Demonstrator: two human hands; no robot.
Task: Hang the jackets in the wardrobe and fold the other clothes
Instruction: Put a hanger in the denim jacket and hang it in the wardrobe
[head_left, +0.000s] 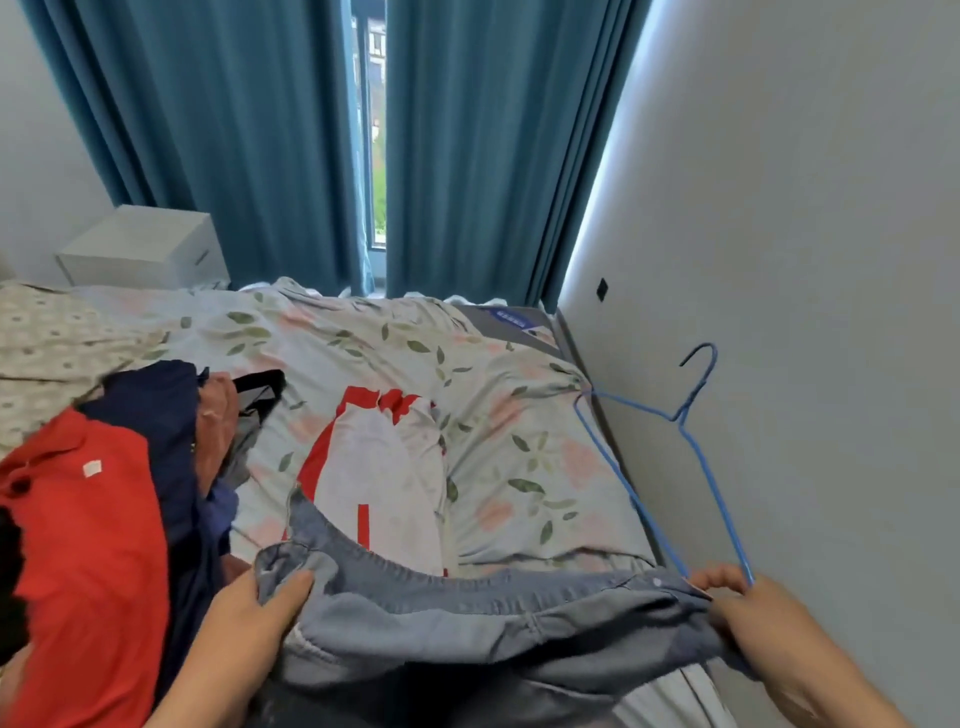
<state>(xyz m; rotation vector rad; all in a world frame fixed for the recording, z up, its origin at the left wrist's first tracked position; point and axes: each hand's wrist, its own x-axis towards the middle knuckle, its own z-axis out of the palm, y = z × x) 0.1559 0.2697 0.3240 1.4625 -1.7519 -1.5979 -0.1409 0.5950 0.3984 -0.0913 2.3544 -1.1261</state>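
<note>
I have the jeans (467, 623) by the waistband at the near edge of the bed (519, 405), stretched between both hands. My left hand (260, 618) curls its fingers round one end of the band, thumb on top. My right hand (753, 618) pinches the other end by the button. The lower corner of a blue hanger (693, 447) runs in among those same fingers, though I cannot tell whether they truly grip it. The hanger stands up along the bed's right edge, against the wall (805, 260).

These are for folding, I judge, not hanging. To do it well I would first let the hanger drop clear. Then I would keep the band taut and level, lay the jeans flat on the open sheet of the bed's right half, and bring leg onto leg before halving them.

The denim is pale blue, soft and washed, with a gathered elastic stretch along the band. The hanger is thin coated wire with an open hook. A red and white top (374, 467) lies flat mid-bed, a smooth knit. On the bed's left side a pile of clothes (104, 519) slumps, red and navy, limp and rumpled.
</note>
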